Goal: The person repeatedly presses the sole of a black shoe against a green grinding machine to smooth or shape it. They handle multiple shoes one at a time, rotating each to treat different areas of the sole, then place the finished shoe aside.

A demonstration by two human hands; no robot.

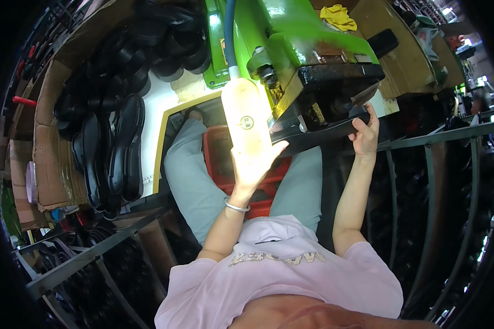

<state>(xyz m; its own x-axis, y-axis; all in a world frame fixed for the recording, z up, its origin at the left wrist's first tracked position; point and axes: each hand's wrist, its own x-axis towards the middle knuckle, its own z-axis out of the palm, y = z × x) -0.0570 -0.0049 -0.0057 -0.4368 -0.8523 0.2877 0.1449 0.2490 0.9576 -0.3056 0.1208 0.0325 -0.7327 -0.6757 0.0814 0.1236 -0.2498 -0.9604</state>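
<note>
A black shoe sole (326, 136) sits under the head of a green machine (318, 60), with its upper side partly hidden by the machine. My right hand (366, 134) grips the sole's right end, thumb and fingers closed about its edge. My left hand (250, 167) is at the sole's left end, its thumb stretched toward the sole. A bright lamp (246, 107) on a blue flexible neck covers the other fingers of that hand, so their grip cannot be made out.
At the left, a cardboard box (60, 164) and the white tabletop (153, 123) hold several black soles (126, 145). A red crate (217, 145) stands below, between my legs. Metal rails (439, 134) run on both sides. A yellow cloth (338, 17) lies near another cardboard box (406, 60).
</note>
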